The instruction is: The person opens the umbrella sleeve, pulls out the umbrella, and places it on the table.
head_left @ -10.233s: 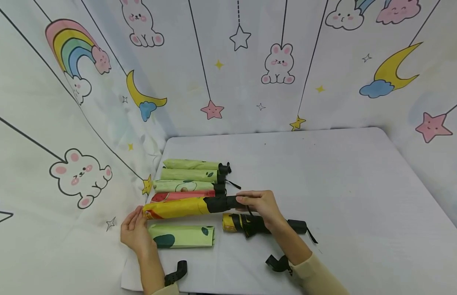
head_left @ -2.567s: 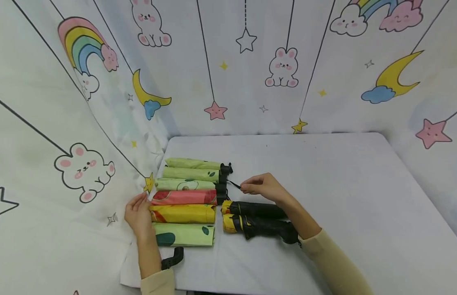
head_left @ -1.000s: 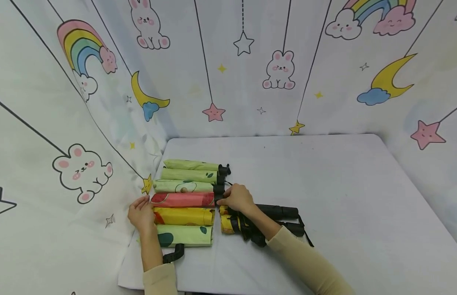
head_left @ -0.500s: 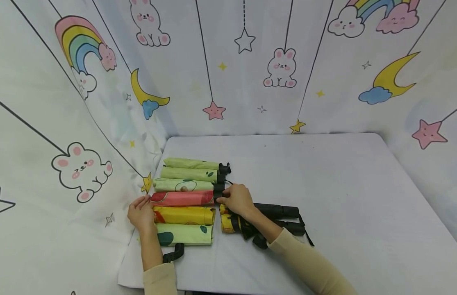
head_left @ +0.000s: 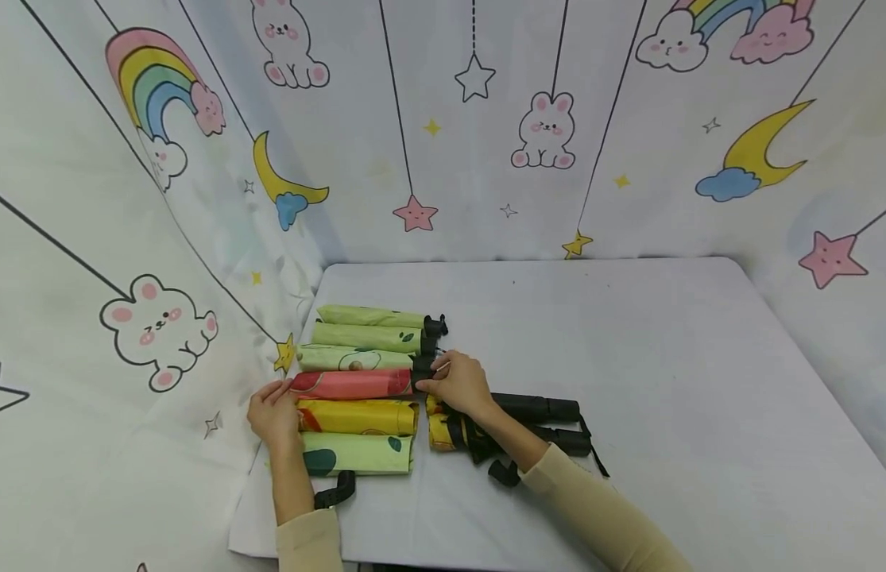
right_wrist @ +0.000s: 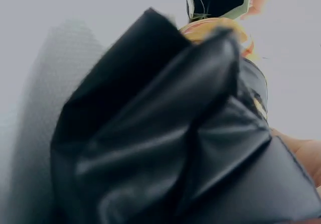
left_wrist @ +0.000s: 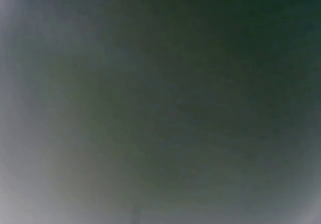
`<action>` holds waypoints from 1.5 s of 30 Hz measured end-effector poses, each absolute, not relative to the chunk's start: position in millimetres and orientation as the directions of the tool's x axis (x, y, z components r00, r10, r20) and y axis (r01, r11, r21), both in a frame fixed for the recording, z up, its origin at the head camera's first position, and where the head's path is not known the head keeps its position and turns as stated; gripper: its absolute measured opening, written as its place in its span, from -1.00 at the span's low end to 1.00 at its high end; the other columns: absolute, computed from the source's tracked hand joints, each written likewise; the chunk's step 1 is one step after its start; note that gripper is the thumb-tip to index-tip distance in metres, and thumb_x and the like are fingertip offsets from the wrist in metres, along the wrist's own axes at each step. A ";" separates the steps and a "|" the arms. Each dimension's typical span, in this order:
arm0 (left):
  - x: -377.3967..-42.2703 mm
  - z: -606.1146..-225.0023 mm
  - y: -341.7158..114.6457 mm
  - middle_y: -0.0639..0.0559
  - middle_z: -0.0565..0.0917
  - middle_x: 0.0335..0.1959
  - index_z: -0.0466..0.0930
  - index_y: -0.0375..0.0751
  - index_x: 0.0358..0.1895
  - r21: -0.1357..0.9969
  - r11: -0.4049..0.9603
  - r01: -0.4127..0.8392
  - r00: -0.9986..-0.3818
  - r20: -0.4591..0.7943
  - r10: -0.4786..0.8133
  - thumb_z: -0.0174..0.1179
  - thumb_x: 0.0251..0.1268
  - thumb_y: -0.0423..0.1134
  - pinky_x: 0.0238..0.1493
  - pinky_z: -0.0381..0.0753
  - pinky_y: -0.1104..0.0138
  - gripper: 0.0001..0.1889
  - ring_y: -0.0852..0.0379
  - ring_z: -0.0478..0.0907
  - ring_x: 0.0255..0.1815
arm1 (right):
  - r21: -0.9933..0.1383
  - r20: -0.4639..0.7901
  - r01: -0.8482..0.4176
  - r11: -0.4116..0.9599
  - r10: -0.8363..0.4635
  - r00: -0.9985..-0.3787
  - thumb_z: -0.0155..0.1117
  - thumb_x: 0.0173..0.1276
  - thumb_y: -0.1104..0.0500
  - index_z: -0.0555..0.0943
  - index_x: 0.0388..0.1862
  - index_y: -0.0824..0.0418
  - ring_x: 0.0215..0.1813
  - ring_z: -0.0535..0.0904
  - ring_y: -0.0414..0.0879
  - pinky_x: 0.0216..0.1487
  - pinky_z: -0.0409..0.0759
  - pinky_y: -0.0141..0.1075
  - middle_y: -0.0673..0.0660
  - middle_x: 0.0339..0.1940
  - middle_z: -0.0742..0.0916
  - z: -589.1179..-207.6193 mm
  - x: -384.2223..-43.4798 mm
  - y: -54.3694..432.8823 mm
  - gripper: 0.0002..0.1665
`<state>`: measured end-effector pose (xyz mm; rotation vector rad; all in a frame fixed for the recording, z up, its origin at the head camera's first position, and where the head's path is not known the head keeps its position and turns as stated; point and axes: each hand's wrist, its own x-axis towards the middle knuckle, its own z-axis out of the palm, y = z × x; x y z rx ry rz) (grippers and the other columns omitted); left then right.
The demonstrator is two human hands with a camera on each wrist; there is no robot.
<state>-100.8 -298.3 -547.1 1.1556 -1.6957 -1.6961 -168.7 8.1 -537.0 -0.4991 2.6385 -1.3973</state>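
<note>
A red folding umbrella (head_left: 353, 384) in its sleeve lies crosswise on the left of the table. At its left end, my left hand (head_left: 272, 417) pinches the sleeve's tip between thumb and fingers. My right hand (head_left: 460, 388) grips the black handle end (head_left: 419, 377), covering part of it. Just nearer lie a flat yellow sleeve (head_left: 360, 417) and a flat green sleeve (head_left: 360, 454). Two black folded umbrellas (head_left: 535, 408) with yellow ends lie under and beside my right forearm. Crumpled black fabric (right_wrist: 150, 133) fills most of the right wrist view; the left wrist view is a dark blur.
Beyond the red umbrella lie three green sleeved umbrellas, the nearest an avocado-print umbrella (head_left: 367, 359), with black handles to the right. The white table (head_left: 628, 357) extends far to the right. A patterned curtain (head_left: 428, 159) borders the back and left side.
Earlier both hands held the yellow umbrella; its sleeve and black body now lie apart. My right hand has since gone from a strap to the red umbrella's handle, which has shifted slightly left.
</note>
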 end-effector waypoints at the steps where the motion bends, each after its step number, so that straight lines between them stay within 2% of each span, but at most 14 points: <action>1: -100.6 -547.1 -298.7 -0.21 0.70 0.20 0.52 -0.30 0.24 0.966 -0.120 -0.231 -0.532 -0.228 -0.815 0.21 0.37 -0.53 -0.32 0.61 0.56 -0.61 0.16 0.66 -0.01 | -0.835 0.048 -0.224 0.503 -0.339 -0.940 0.63 0.24 -0.05 0.75 -0.03 0.23 -0.43 0.69 -0.15 -0.41 0.70 -0.26 0.09 -0.32 0.82 -536.6 -169.0 8.5 -0.52; 4: -100.2 -546.8 -299.2 -0.21 0.70 0.20 0.52 -0.30 0.26 0.964 -0.121 -0.237 -0.538 -0.234 -0.810 0.21 0.39 -0.51 -0.30 0.60 0.57 -0.60 0.18 0.65 0.00 | -0.857 0.051 -0.223 0.465 -0.354 -0.934 0.64 0.23 -0.04 0.78 0.01 0.20 -0.40 0.67 -0.17 -0.40 0.68 -0.26 0.05 -0.31 0.81 -534.5 -169.3 9.1 -0.53; 11: -99.8 -546.0 -299.4 -0.21 0.69 0.23 0.48 -0.34 0.30 0.965 -0.157 -0.211 -0.559 -0.251 -0.790 0.17 0.45 -0.51 -0.51 0.50 0.57 -0.60 0.17 0.67 -0.06 | -0.850 0.085 -0.277 0.447 -0.402 -0.912 0.61 0.28 0.04 0.84 -0.04 0.19 -0.31 0.69 -0.20 -0.37 0.69 -0.35 0.05 -0.22 0.84 -532.3 -169.1 9.1 -0.65; 16: -100.1 -543.7 -299.3 -0.22 0.69 0.22 0.48 -0.37 0.31 0.967 -0.147 -0.208 -0.556 -0.241 -0.795 0.19 0.44 -0.51 -0.23 0.65 0.58 -0.59 0.12 0.67 0.03 | -0.802 0.062 -0.331 0.498 -0.481 -0.874 0.54 0.35 0.01 0.81 0.03 0.25 -0.31 0.66 -0.20 -0.35 0.65 -0.38 0.10 -0.16 0.83 -528.0 -169.2 8.9 -0.60; 20: -99.1 -542.7 -299.2 -0.25 0.69 0.22 0.49 -0.37 0.29 0.968 -0.133 -0.213 -0.550 -0.231 -0.803 0.20 0.43 -0.51 -0.16 0.66 0.57 -0.60 0.13 0.66 0.03 | -0.790 0.036 -0.347 0.506 -0.527 -0.849 0.60 0.28 0.04 0.79 0.03 0.32 -0.49 0.56 -0.23 -0.44 0.57 -0.39 0.08 -0.40 0.79 -524.7 -170.4 8.3 -0.54; 23: -98.9 -544.3 -300.2 -0.23 0.69 0.22 0.49 -0.34 0.27 0.968 -0.136 -0.212 -0.551 -0.233 -0.801 0.19 0.45 -0.49 -0.33 0.62 0.60 -0.63 0.19 0.68 -0.08 | -0.791 0.038 -0.352 0.501 -0.534 -0.845 0.63 0.24 0.07 0.80 0.01 0.32 -0.57 0.49 -0.21 -0.48 0.53 -0.36 0.05 -0.50 0.74 -525.2 -171.0 8.4 -0.55; 25: -98.5 -545.3 -300.5 -0.19 0.70 0.22 0.48 -0.32 0.27 0.966 -0.152 -0.209 -0.555 -0.245 -0.795 0.19 0.46 -0.48 -0.45 0.57 0.59 -0.63 0.21 0.67 -0.15 | -0.786 0.048 -0.351 0.508 -0.516 -0.855 0.64 0.24 0.05 0.81 -0.01 0.29 -0.48 0.50 -0.18 -0.41 0.55 -0.31 0.06 -0.40 0.75 -526.8 -170.7 9.2 -0.57; 28: -97.4 -546.1 -299.7 -0.17 0.69 0.23 0.46 -0.33 0.31 0.964 -0.171 -0.202 -0.566 -0.257 -0.783 0.19 0.46 -0.49 -0.45 0.58 0.57 -0.60 0.19 0.68 -0.09 | -0.768 0.062 -0.344 0.540 -0.472 -0.879 0.65 0.22 0.00 0.84 -0.04 0.22 -0.20 0.56 -0.05 -0.11 0.61 -0.15 0.15 -0.15 0.73 -528.6 -168.5 11.1 -0.58; 32: -96.5 -546.1 -299.9 -0.23 0.67 0.26 0.43 -0.40 0.36 0.966 -0.178 -0.186 -0.578 -0.255 -0.775 0.19 0.44 -0.54 -0.17 0.67 0.54 -0.54 0.11 0.65 0.15 | -0.748 0.091 -0.352 0.563 -0.439 -0.894 0.64 0.21 -0.06 0.86 -0.05 0.14 0.12 0.51 0.12 0.20 0.47 0.06 0.26 0.07 0.65 -529.3 -165.3 12.4 -0.59; 35: -96.1 -546.2 -302.1 -0.26 0.66 0.27 0.43 -0.41 0.35 0.966 -0.194 -0.171 -0.578 -0.258 -0.774 0.21 0.43 -0.54 -0.08 0.69 0.52 -0.54 0.06 0.64 0.22 | -0.746 0.134 -0.387 0.542 -0.447 -0.885 0.64 0.22 -0.07 0.86 -0.05 0.13 0.20 0.50 0.14 0.25 0.46 0.09 0.26 0.12 0.65 -528.2 -165.7 11.8 -0.59; 36: -95.6 -546.0 -302.8 -0.27 0.66 0.27 0.44 -0.41 0.34 0.966 -0.201 -0.163 -0.579 -0.259 -0.773 0.22 0.42 -0.55 -0.05 0.69 0.51 -0.55 0.05 0.65 0.22 | -0.751 0.146 -0.395 0.529 -0.450 -0.881 0.64 0.22 -0.06 0.86 -0.05 0.13 0.20 0.53 0.13 0.25 0.51 0.06 0.24 0.11 0.68 -527.2 -166.3 11.5 -0.60; 39: -93.9 -544.9 -304.6 -0.28 0.65 0.28 0.44 -0.41 0.33 0.963 -0.228 -0.146 -0.585 -0.270 -0.765 0.23 0.41 -0.56 0.02 0.69 0.48 -0.55 0.05 0.65 0.22 | -0.787 0.149 -0.393 0.475 -0.472 -0.869 0.60 0.28 -0.01 0.83 0.01 0.17 -0.13 0.67 -0.05 -0.05 0.68 -0.18 0.14 -0.05 0.79 -524.7 -169.2 10.4 -0.60; 42: -92.4 -544.6 -304.8 -0.24 0.66 0.27 0.44 -0.40 0.32 0.962 -0.236 -0.140 -0.591 -0.272 -0.759 0.24 0.40 -0.56 0.02 0.69 0.48 -0.55 0.08 0.67 0.17 | -0.832 0.138 -0.362 0.421 -0.474 -0.870 0.54 0.36 0.03 0.79 0.10 0.21 -0.47 0.63 -0.18 -0.43 0.60 -0.34 0.08 -0.27 0.84 -522.1 -170.5 9.1 -0.59; 45: -91.8 -545.9 -304.4 -0.16 0.70 0.22 0.46 -0.37 0.32 0.961 -0.237 -0.145 -0.590 -0.276 -0.759 0.24 0.41 -0.54 -0.03 0.69 0.52 -0.56 0.12 0.67 0.13 | -0.862 0.136 -0.331 0.384 -0.455 -0.880 0.51 0.39 0.05 0.76 0.15 0.25 -0.50 0.65 -0.14 -0.51 0.51 -0.37 0.10 -0.37 0.85 -520.6 -170.6 7.7 -0.56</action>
